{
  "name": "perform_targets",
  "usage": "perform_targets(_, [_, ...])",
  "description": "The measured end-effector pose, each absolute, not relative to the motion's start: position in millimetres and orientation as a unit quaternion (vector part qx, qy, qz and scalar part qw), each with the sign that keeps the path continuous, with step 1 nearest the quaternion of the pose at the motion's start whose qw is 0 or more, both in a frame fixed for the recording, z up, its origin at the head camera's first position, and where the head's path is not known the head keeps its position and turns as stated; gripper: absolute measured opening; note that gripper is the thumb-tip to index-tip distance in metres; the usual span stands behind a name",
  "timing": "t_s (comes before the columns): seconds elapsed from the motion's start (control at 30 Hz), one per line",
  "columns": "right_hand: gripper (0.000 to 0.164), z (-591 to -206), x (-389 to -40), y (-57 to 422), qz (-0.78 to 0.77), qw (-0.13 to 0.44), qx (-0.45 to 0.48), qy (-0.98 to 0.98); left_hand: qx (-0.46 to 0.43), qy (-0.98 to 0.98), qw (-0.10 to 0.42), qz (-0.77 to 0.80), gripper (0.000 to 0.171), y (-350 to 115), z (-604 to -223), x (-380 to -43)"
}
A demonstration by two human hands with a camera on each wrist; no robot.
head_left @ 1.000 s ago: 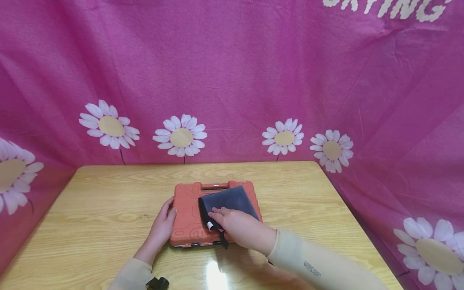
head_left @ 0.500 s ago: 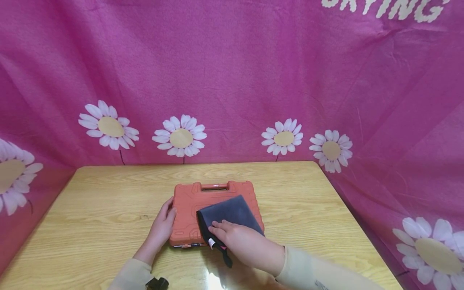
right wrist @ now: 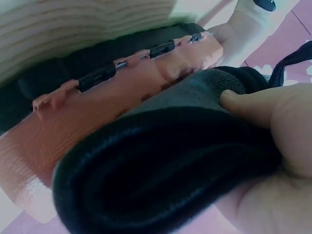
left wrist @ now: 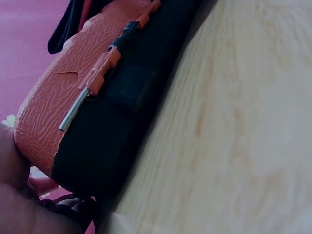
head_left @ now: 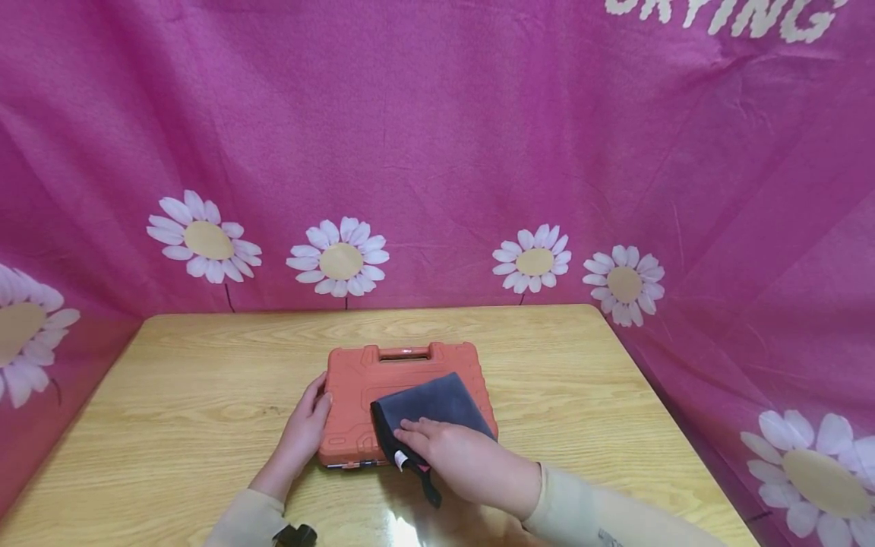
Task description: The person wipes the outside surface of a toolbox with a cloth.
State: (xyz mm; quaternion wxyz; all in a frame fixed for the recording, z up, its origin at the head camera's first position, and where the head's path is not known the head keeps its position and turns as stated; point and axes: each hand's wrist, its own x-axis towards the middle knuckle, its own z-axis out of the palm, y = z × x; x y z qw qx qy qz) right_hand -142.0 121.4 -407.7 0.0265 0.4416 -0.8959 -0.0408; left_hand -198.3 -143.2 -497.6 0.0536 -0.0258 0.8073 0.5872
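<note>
An orange hard plastic carrying case (head_left: 349, 380) with a dark lower half lies flat on the table, its handle at the far side. My left hand (head_left: 305, 425) holds the case by its left edge, the thumb near the top rim and the fingers along the side. A folded dark grey cloth (head_left: 437, 406) with black edging, a white tag and a hanging loop covers the case's near right part. My right hand (head_left: 472, 460) grips this cloth; in the right wrist view the thumb (right wrist: 239, 105) lies on one side of the folds (right wrist: 161, 170) and the fingers on the other.
The wooden table (head_left: 205, 395) extends around the case on every side. Behind and beside it hangs a pink curtain (head_left: 437, 152) printed with white daisies. Hinges (left wrist: 100, 70) run along the case's near side. A black wrist device (head_left: 296, 535) sits at the left sleeve.
My right hand has slid the folded cloth toward me, from the middle of the lid to its near edge, uncovering the handle area. The left hand and case stay in place.
</note>
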Motion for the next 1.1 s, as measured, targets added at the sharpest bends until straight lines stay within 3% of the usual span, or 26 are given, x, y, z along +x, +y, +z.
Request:
perform_targets(0.53, [0.053,-405.3,-170.7,120.2,0.002,-0.014,0.413,-0.911,-0.023,0.806,0.058,0.589,0.056,-145.5,-499.1,-198.6])
perform_targets(0.83, [0.056,-405.7,-189.5,125.8,0.008,0.001,0.412,-0.911,-0.023,0.806,0.063,0.588,0.057,-144.9,-498.3,-199.7])
perform_targets(1.1, [0.046,-404.1,-209.3,127.4,0.032,-0.033,0.368,-0.929,-0.023,0.807,0.061,0.586,0.057,-144.9,-498.1,-199.2])
